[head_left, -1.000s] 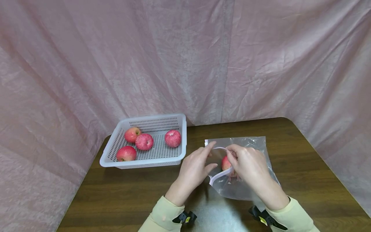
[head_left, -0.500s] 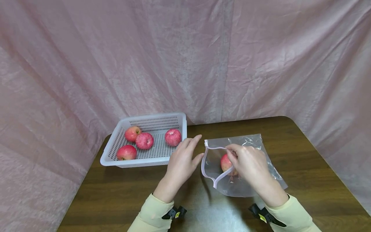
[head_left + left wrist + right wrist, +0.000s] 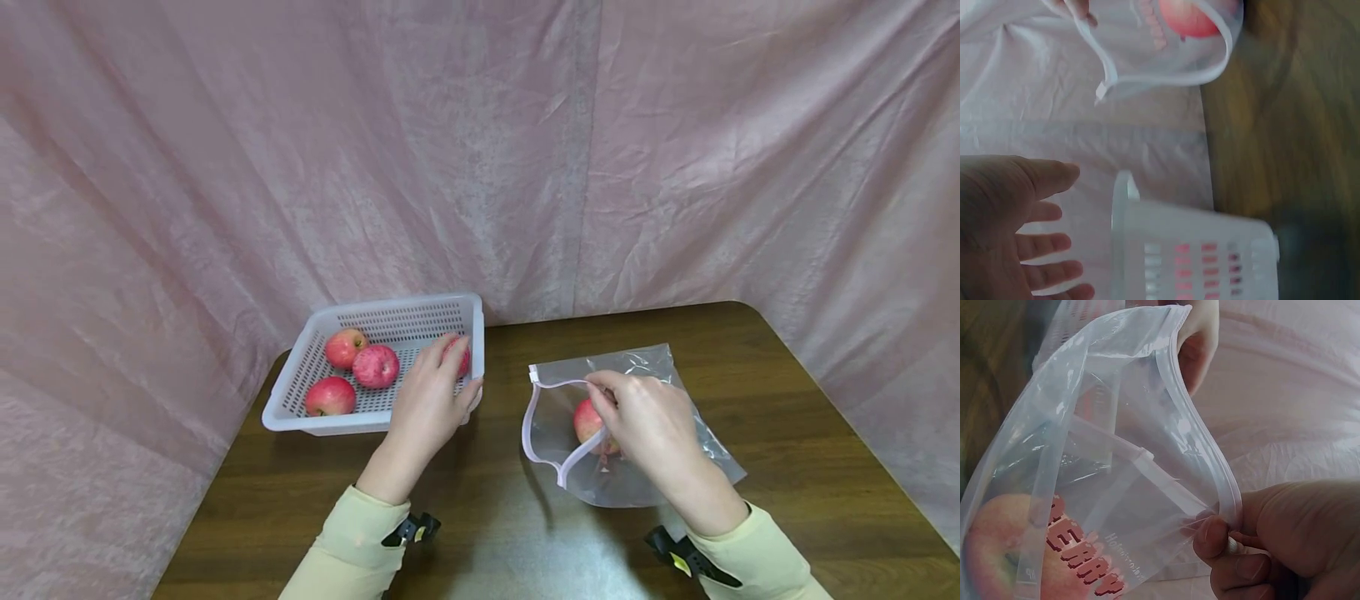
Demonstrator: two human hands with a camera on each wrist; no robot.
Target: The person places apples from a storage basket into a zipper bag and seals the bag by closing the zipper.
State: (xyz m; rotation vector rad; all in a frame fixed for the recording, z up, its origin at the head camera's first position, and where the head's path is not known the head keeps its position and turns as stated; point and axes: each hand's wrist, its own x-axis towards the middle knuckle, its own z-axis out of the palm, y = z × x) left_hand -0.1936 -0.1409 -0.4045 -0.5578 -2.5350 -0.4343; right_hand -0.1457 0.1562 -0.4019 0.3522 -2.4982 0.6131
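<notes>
A clear zip bag (image 3: 660, 467) lies on the brown table (image 3: 787, 467) with one red apple (image 3: 586, 419) inside. My right hand (image 3: 637, 417) pinches the upper edge of the bag's white zip rim (image 3: 542, 450) and holds its mouth agape; the pinching fingers (image 3: 1225, 534) and the bag (image 3: 1116, 456) fill the right wrist view. My left hand (image 3: 433, 392) reaches with straight fingers over the right front corner of the white basket (image 3: 300, 392), above a red apple (image 3: 461, 357) it partly hides. In the left wrist view the left hand (image 3: 1016, 244) is spread and holds nothing.
Several red apples lie in the perforated basket (image 3: 1191, 244) at the table's back left, among them one (image 3: 345, 346) at the rear. Pink cloth (image 3: 525, 150) hangs behind and round the table. Bare wood runs along the front and right of the bag.
My left hand has let go of the bag's rim and moved left to the basket, over the rightmost apple. The right hand keeps its pinch on the rim, and the bag's mouth gapes wider.
</notes>
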